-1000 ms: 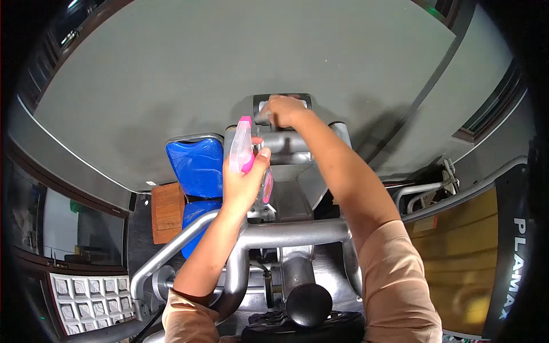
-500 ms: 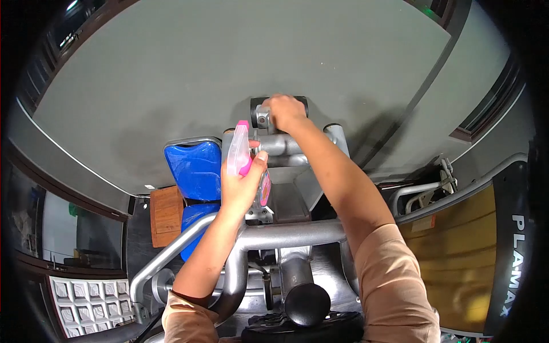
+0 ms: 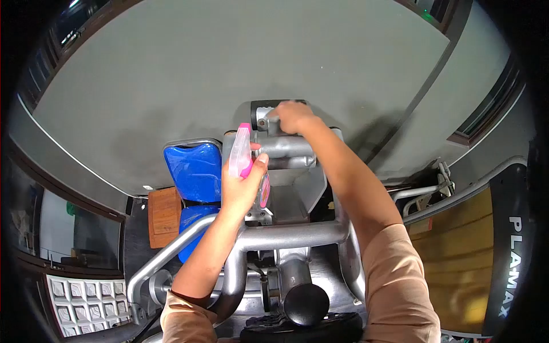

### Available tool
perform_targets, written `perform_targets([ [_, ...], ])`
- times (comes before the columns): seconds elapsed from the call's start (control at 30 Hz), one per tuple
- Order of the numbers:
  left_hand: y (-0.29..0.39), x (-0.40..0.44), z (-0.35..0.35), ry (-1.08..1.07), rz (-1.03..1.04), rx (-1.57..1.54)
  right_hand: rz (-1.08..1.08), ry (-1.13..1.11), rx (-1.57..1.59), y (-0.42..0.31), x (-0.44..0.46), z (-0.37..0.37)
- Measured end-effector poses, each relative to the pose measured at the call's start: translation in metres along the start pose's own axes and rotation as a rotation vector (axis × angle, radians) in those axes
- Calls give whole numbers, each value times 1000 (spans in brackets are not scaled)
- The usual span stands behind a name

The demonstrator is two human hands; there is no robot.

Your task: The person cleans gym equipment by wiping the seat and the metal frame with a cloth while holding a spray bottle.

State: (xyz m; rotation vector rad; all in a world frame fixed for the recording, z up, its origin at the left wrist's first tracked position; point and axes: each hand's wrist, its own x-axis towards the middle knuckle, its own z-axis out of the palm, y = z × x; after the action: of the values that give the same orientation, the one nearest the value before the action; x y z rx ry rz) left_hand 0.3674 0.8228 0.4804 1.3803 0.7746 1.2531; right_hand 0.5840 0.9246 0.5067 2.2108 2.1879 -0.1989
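A clear spray bottle (image 3: 241, 153) with a pink trigger and pink tip is in my left hand (image 3: 240, 191), fingers closed around its neck. Part of its pink label shows beside my thumb. My right hand (image 3: 294, 117) is farther out, at a black cylindrical pad (image 3: 255, 114) on the end of a grey metal machine frame (image 3: 283, 146). Its fingers are curled at the pad and its bracket; what they hold, if anything, is hidden. The bottle stands upright, just left of the frame's thick grey tube.
A blue-seated chair (image 3: 194, 171) and a wooden stool (image 3: 163, 217) stand to the left. Bent grey bars (image 3: 291, 235) cross in front of me, with a black round end cap (image 3: 307, 304) below. A board lettered PLAMAX (image 3: 514, 266) is at right; a grey wall (image 3: 240, 51) rises ahead.
My right hand has shifted slightly right and down along the black pad, showing more of the bracket. My left hand keeps the spray bottle in nearly the same place.
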Motion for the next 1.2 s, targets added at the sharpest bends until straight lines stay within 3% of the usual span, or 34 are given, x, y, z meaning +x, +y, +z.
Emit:
perform_targets([
  [0.1, 2, 0, 0, -7, 9, -10, -122, -1, 243, 16, 1, 3],
  [0.23, 5, -1, 0, -9, 19, -13, 64, 135, 92, 21, -4, 12],
  [0.37, 2, -1, 1, 0, 0, -32, -85, 140, 118, 24, -6, 11],
  [0.47, 1, -1, 0, -3, 18, -13, 27, 167, 212, 17, -10, 7],
  [0.53, -2, 0, -4, -34, -9, 18, 73, 62, 3, 13, -11, 4],
  [0.67, -4, 2, -7, -65, -82, 68, -31, 115, 156, 22, -11, 7],
  [0.73, -3, 0, -6, -60, -63, 70, 100, 29, 120, 17, -14, 1],
  [0.87, 4, -1, 0, -23, -27, -28, -21, 201, 197, 27, -10, 17],
  [0.93, 5, 6, -3, -16, -34, -57, 210, 241, 367, 27, -6, 17],
  [0.97, 6, 12, -6, -19, -50, -84, 212, 250, 372, 29, -4, 17],
  [1.03, 46, 19, -6, -142, -39, -2, 264, 256, 413, 33, 0, 24],
  [1.1, 80, 39, -14, -417, -143, 82, 274, 219, 442, 31, -3, 22],
  [1.17, 110, 44, -8, -453, -197, 147, 279, 199, 470, 32, -4, 18],
  [1.2, 117, 50, -10, -571, -194, 285, 243, 209, 505, 34, -7, 18],
])
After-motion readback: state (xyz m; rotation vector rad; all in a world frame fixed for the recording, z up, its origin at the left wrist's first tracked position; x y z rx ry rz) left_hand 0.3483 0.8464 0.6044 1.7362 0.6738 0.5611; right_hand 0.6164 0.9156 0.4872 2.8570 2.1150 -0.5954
